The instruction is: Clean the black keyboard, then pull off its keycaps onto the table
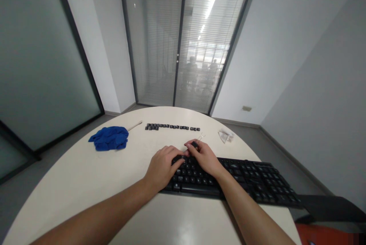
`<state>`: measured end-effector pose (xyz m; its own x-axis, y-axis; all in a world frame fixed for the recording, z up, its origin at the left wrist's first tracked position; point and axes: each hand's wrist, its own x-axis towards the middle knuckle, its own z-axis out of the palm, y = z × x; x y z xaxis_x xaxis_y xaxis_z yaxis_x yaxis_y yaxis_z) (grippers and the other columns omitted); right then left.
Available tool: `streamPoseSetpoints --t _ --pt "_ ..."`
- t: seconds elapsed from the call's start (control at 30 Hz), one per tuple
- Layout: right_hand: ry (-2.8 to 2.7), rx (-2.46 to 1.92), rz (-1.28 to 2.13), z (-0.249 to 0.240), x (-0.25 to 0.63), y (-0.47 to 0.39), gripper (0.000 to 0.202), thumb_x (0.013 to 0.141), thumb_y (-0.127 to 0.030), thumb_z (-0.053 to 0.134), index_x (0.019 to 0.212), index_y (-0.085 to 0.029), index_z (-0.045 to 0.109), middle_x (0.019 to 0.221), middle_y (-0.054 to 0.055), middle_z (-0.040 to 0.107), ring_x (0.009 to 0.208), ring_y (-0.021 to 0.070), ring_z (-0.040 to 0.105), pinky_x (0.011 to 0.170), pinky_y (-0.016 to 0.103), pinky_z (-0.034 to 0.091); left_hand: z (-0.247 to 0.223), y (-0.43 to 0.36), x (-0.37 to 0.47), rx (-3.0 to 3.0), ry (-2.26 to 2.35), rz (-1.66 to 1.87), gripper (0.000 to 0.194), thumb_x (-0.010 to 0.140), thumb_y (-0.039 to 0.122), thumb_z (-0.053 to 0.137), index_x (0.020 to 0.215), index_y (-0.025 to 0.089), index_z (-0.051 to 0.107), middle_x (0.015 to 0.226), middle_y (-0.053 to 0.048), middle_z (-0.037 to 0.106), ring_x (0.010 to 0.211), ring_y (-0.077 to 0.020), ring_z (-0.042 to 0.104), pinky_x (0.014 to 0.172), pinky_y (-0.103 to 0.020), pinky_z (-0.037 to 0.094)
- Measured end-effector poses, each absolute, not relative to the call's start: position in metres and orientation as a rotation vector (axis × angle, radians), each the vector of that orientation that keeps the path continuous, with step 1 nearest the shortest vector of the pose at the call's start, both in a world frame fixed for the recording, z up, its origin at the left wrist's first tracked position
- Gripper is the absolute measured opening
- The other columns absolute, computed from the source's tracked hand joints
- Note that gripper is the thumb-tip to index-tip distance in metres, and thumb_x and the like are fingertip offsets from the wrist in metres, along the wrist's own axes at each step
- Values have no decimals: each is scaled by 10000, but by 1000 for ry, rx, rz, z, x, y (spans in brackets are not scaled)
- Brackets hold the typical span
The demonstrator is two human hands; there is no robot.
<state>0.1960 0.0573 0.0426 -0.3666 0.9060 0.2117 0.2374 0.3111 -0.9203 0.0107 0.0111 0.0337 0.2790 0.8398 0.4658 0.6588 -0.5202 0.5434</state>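
A black keyboard (200, 189) lies across the round table, several of its keys in place. My left hand (163, 163) rests at its upper left part, fingers bent over the edge and thumb on the keys; what it grips, if anything, is hidden. My right hand (203, 157) is closed on a small tool with a black handle (195, 144), above the keyboard's upper edge. A thin wire-like end (201, 136) shows just beyond the right fingers. Farther back, several loose black keycaps (168, 126) stand in a row, doubled at the left end.
A crumpled blue cloth (111, 138) lies at the left of the table (114, 172), with a thin light stick (135, 125) beside it. A small clear plastic bag (225, 135) is at the back right. A dark chair part (328, 207) stands beyond the right edge.
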Motion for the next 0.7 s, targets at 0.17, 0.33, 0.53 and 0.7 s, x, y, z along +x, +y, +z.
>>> streamPoseSetpoints --t 0.17,0.33,0.53,0.7 --pt "-1772 -1043 1086 38 199 62 409 912 -552 485 967 -166 612 741 36 693 734 177 653 749 307 499 32 14 12 2072 1405 1184 77 867 267 595 907 230 649 913 -11 670 904 -203 606 833 -343 472" --pt "-1782 -1069 1061 38 199 62 421 933 -548 445 957 -166 621 712 24 676 703 167 637 718 292 484 28 22 8 1900 1344 1290 107 853 281 605 911 208 659 900 -18 699 866 -189 637 827 -329 496" --pt "-1794 -1070 1051 40 198 60 420 941 -540 435 955 -165 623 716 26 677 703 165 631 724 290 480 21 39 -5 1758 1395 1353 180 832 342 622 918 191 670 920 -34 708 817 -185 651 765 -319 514" --pt "-1787 -1067 1061 37 198 61 432 938 -550 431 958 -164 624 724 30 678 705 167 638 737 294 490 15 51 -16 1747 1499 1308 238 819 382 618 940 186 677 898 -42 711 799 -196 647 758 -323 503"
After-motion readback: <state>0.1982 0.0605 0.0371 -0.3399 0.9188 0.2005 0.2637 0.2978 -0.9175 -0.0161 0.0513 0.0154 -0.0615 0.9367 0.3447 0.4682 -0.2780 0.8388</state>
